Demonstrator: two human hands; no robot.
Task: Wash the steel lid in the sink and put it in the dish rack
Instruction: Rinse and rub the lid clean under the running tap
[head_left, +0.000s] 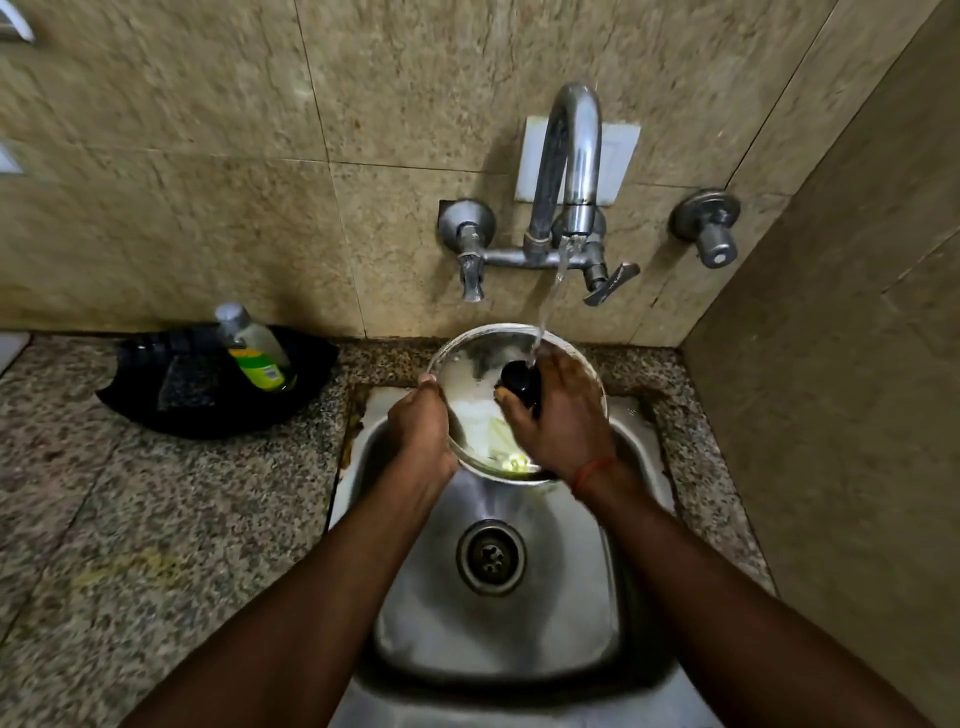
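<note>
**Steel lid under the running tap**

Water is pouring from the curved faucet (571, 156) and landing right on the black knob (521, 381) at the centre of the steel lid (478, 410). The lid is held tilted over the back of the sink (493, 634), its upper edge near the tiled wall, soapy white film spread across its face. The left hand (422, 431) is clamped on the lid's left rim, fingers curled over the edge. The right hand (563, 415) lies across the right half of the lid, fingers wrapped around the knob (a red thread sits on that wrist). Down below, the drain (491, 557) is in plain sight in the steel basin. Off to the left on the speckled granite counter (156, 519), a black tray (208, 410) carries a dish soap bottle (254, 348) leaning over and a dark scrub pad (187, 382) beside it.
</note>
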